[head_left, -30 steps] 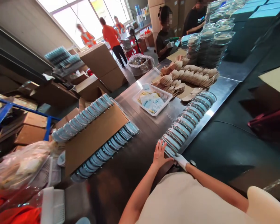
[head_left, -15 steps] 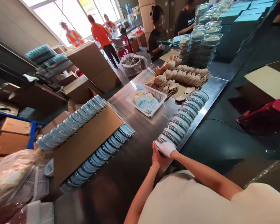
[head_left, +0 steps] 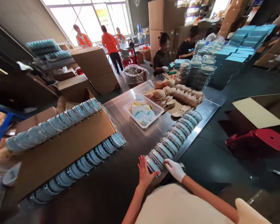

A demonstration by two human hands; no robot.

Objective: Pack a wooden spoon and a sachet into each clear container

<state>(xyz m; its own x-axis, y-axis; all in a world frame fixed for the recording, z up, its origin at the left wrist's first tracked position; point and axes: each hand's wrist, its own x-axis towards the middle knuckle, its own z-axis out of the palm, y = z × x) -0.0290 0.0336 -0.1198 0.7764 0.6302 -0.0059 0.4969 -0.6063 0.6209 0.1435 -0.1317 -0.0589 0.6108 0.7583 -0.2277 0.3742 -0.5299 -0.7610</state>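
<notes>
A long row of nested clear plastic containers with pale lids or inserts (head_left: 169, 144) lies on its side along the metal table's right edge. At its near end is my bare left hand (head_left: 146, 174), fingers outstretched along the left side and thumb spread across the end. My right hand (head_left: 175, 170), in a white glove, is at the row's right side near the same end. Its fingers are bent together, fingertips close to the containers; what lies inside them is hidden. Just beyond its knuckles shows a small dark, shiny rounded thing (head_left: 182, 166) I cannot identify.
On the table stand a white basket (head_left: 143, 126) of packets, wooden spoons (head_left: 184, 95) in piles, and upright container stacks (head_left: 197, 73). At left, a cardboard box (head_left: 67, 152) lies between container rows. A red stool (head_left: 259, 141) stands right. Two people work at the far end.
My hands have parted: the left has slid to the row's left side with fingers spread, the right has come off the end to its right side. The view has tilted up.
</notes>
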